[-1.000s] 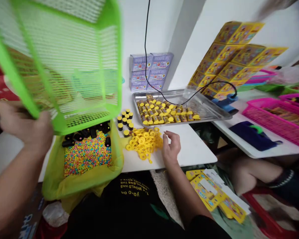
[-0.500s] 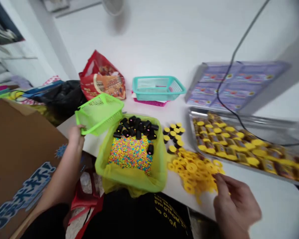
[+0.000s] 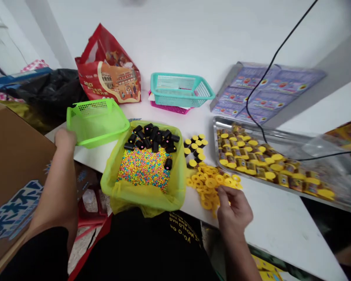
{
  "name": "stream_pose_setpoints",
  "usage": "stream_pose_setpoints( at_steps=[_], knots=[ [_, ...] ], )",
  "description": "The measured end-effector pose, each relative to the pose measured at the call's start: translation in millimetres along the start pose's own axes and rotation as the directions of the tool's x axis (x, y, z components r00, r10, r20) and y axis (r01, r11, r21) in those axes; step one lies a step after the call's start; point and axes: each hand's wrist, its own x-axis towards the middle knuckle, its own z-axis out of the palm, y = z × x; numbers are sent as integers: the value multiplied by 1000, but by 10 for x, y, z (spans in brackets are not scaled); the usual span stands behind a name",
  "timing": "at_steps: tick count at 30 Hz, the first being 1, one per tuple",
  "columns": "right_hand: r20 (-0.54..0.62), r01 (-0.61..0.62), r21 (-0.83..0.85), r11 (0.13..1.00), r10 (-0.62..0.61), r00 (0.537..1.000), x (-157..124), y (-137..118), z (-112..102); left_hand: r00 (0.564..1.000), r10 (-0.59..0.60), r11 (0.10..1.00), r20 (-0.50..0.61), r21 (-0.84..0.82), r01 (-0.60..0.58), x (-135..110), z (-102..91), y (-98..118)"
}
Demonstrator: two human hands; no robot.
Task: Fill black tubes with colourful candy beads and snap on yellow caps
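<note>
My left hand grips the near left corner of an empty green mesh basket, which rests on the white table. Beside it sits a yellow-green bag-lined tub of small multicoloured candy beads, with several black tubes piled at its far end. My right hand rests with curled fingers at the near edge of a heap of yellow ring caps. Whether it holds a cap is hidden. Several capped black tubes stand beyond the heap.
A steel tray of filled yellow-capped tubes lies at the right, a black cable crossing it. Purple boxes lean behind. A teal basket on a pink one, a red bag and a black bag stand at the back. A brown carton is at left.
My left hand brought the green basket down from in front of my face and set it on the table, left of the tub. My view swung left. My right hand stayed at the yellow caps.
</note>
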Motion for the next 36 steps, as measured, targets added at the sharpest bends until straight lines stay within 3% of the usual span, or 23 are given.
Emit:
stream_pose_setpoints(
  at_steps=[4,7,9,11,12,14,16,18,21,24,27,30,33,34,36],
  knots=[
    [-5,17,16,1000,-17,1000,-2,-15,-8,963,-162,975,-213,114,189,9,71,105],
    [37,27,6,1000,-27,999,31,-102,27,962,-93,990,-257,78,116,-216,93,450],
    [110,85,-17,996,-83,990,106,-253,113,997,2,995,-83,-97,-10,-497,110,786],
    [252,245,-14,969,-234,939,227,-473,273,975,90,945,203,-325,-19,-830,125,1131],
    [349,360,11,933,-341,873,299,-593,381,928,156,920,338,-391,-12,-994,128,1283],
    [557,555,82,828,-500,663,449,-807,642,808,281,887,517,-461,-14,-1282,119,1514],
    [730,680,65,730,-499,466,585,-938,919,720,369,871,588,-489,-48,-1497,87,1633],
    [841,755,-1,656,-408,356,692,-970,1153,671,426,864,607,-492,-104,-1638,41,1657],
    [902,785,-12,620,-332,276,784,-923,1339,636,473,856,610,-488,-169,-1754,-25,1587],
    [910,797,-7,605,-327,256,769,-931,1353,659,437,880,612,-444,-170,-1812,-54,1493],
    [877,844,-79,531,-365,312,624,-1042,1317,700,361,911,616,-393,-124,-1841,-39,1447],
    [873,851,-51,522,-390,292,442,-1152,1323,686,356,914,634,-390,-114,-1842,-19,1463],
    [914,750,29,661,-321,247,379,-1184,1353,630,403,904,664,-397,-159,-1825,-13,1524],
    [920,680,37,732,-291,263,396,-1182,1354,613,421,899,669,-398,-183,-1819,-9,1551],
    [912,461,47,886,-226,341,468,-1180,1329,592,459,885,662,-399,-239,-1809,14,1616]
  ],
)
